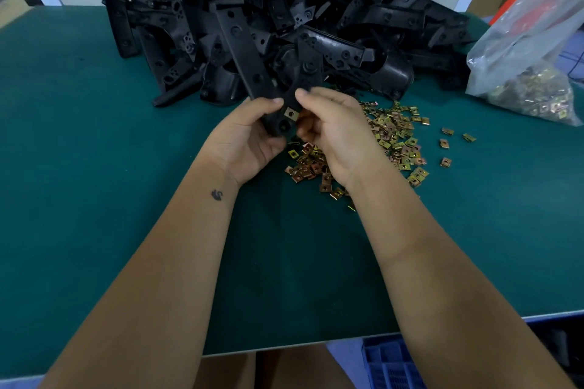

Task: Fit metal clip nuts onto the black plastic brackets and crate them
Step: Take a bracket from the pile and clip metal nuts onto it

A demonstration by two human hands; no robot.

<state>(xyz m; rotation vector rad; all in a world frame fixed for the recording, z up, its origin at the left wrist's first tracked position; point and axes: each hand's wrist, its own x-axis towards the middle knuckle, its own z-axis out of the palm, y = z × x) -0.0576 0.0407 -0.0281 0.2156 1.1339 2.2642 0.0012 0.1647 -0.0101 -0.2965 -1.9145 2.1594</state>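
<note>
Now, step: seating a clip (290,113) onto the near end of a bracket (249,63), judged from how both hands meet over it.
Left hand: the left hand (249,139) grips the bracket's near end, fingers curled under it and thumb on top, so the long strip points up and away from the fingers.
Right hand: the right hand (331,129) closes on the clip side, thumb on the bracket just above the clip, other fingers curled beneath; whether they pinch the clip itself or only back it is hidden.
Clip: it sits between the two thumbs, flat face up, touching the bracket's edge; how far it is pushed home I cannot tell.
Doing it well: keep the left grip firm and close to the clip so the strip does not flex; push the clip square along the tab, not at a slant, until its hole lines up with the bracket's hole.
Risk: a tilted clip may jam or spring off.
Supply: loose clips (395,139) lie on the table (94,167) just under and beyond the right fingers; the pile (284,9) lies past both hands.
Crate: a blue crate (392,363) shows below the table's near edge, toward the right forearm.
</note>
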